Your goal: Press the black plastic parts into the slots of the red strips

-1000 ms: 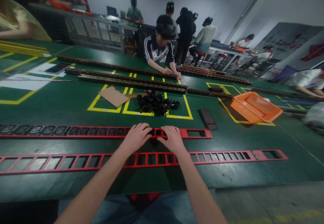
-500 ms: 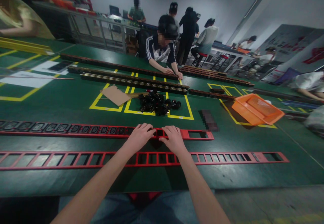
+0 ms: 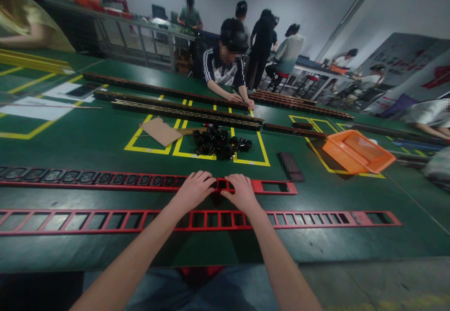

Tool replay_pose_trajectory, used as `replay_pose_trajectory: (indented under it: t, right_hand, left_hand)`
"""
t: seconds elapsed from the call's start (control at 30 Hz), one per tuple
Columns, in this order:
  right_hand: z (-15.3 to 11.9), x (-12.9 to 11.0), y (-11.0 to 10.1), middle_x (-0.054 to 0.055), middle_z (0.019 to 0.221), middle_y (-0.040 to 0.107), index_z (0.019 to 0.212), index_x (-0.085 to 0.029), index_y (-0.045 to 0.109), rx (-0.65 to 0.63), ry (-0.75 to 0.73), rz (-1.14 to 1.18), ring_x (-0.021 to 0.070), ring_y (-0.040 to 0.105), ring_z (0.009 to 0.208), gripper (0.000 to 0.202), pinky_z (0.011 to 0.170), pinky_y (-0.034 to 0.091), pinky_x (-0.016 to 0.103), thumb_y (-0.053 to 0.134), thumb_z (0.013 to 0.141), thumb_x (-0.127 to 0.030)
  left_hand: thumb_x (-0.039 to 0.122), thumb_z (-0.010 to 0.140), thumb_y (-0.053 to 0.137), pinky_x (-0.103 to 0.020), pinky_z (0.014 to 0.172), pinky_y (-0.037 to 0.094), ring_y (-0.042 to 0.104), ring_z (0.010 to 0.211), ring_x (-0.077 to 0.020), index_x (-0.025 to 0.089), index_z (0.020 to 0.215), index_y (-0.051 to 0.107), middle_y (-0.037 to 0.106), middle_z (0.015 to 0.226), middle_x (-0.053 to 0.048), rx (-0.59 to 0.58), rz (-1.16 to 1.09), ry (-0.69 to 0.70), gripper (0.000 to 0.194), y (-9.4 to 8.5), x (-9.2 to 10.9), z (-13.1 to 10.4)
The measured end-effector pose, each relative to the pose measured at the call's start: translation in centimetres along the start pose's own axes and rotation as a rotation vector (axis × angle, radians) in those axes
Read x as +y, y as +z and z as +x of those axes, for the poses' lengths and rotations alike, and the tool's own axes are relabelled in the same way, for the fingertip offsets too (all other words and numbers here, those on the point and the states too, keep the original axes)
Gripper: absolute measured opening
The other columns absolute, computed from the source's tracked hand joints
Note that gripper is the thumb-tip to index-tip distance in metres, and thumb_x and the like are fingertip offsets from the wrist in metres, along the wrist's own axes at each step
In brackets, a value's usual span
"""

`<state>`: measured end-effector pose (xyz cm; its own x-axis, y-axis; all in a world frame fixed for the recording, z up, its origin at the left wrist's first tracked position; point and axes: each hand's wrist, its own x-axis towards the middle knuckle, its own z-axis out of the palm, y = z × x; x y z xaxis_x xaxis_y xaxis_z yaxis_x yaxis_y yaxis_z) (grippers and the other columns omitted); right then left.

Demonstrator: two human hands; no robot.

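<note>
A long red slotted frame (image 3: 258,187) lies across the green table, black socket-like inserts (image 3: 87,177) filling its slots to the left. My left hand (image 3: 197,188) grips this frame with curled fingers over the far edge and the thumb on the near side. Just to its right, my right hand (image 3: 240,191) holds the same frame in a similar way. Between the thumbs a short stretch with dark slots shows; whatever lies under the fingers is hidden. Closer to me, beneath my forearms, lies a second red frame (image 3: 218,229) with open slots.
Beyond my hands lie a pile of black parts (image 3: 218,143) and a cardboard piece (image 3: 161,132). An orange basket (image 3: 351,154) stands right, past a dark pixelated object (image 3: 291,166). Long dark metal bars (image 3: 183,112) cross the table; a co-worker's hands (image 3: 242,99) touch the far ones.
</note>
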<state>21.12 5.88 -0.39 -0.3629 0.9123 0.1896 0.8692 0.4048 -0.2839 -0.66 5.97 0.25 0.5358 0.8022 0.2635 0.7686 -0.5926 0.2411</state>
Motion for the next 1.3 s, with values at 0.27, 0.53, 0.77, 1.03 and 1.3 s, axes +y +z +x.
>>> replay_pose_trajectory:
  t: [0.27,0.53,0.77,1.03,1.3]
  right_hand:
    - [4.3,2.9,0.0,0.008,0.118,0.061,0.123,-0.019,0.058,0.060,0.089,0.179,0.0188,0.062,0.095,0.036,0.084,0.050,0.034,0.060,0.090,-0.032]
    - [9.2,3.8,1.6,0.012,0.124,0.051,0.126,-0.020,0.054,0.090,0.178,0.043,0.0220,0.059,0.100,0.043,0.084,0.049,0.035,0.062,0.083,-0.023]
    - [8.0,3.9,1.0,0.003,0.100,0.058,0.099,-0.021,0.057,0.090,0.184,0.109,0.0192,0.058,0.086,0.018,0.078,0.048,0.033,0.062,0.081,-0.019]
    - [3.8,2.9,1.2,0.008,0.121,0.060,0.128,-0.023,0.053,0.222,0.086,0.476,0.0208,0.058,0.108,0.043,0.088,0.049,0.033,0.060,0.086,-0.027]
    - [1.5,1.7,0.8,0.006,0.112,0.062,0.119,-0.025,0.063,0.248,0.052,0.580,0.0212,0.060,0.103,0.030,0.089,0.050,0.035,0.060,0.088,-0.028]
  left_hand:
    - [0.023,0.095,0.051,-0.039,0.090,0.043,0.053,0.110,-0.0228,0.024,0.119,0.061,0.062,0.119,-0.008,0.013,-0.036,0.026,0.026,0.0,-0.1,-0.1]
    - [0.016,0.093,0.051,-0.038,0.089,0.042,0.052,0.111,-0.0224,0.026,0.120,0.061,0.061,0.121,-0.006,-0.013,-0.019,0.061,0.030,-0.4,-0.1,-0.1]
    - [0.017,0.094,0.048,-0.038,0.088,0.042,0.052,0.109,-0.0228,0.025,0.119,0.061,0.061,0.119,-0.006,-0.015,-0.030,0.044,0.028,-0.5,0.0,0.1]
    - [0.017,0.093,0.050,-0.040,0.087,0.044,0.053,0.108,-0.0236,0.024,0.118,0.061,0.062,0.116,-0.007,0.006,-0.059,0.029,0.028,-0.2,0.0,0.0]
    - [0.025,0.090,0.059,-0.041,0.087,0.045,0.055,0.106,-0.0241,0.023,0.117,0.060,0.063,0.116,-0.007,0.027,-0.064,0.007,0.027,0.5,-0.2,0.1]
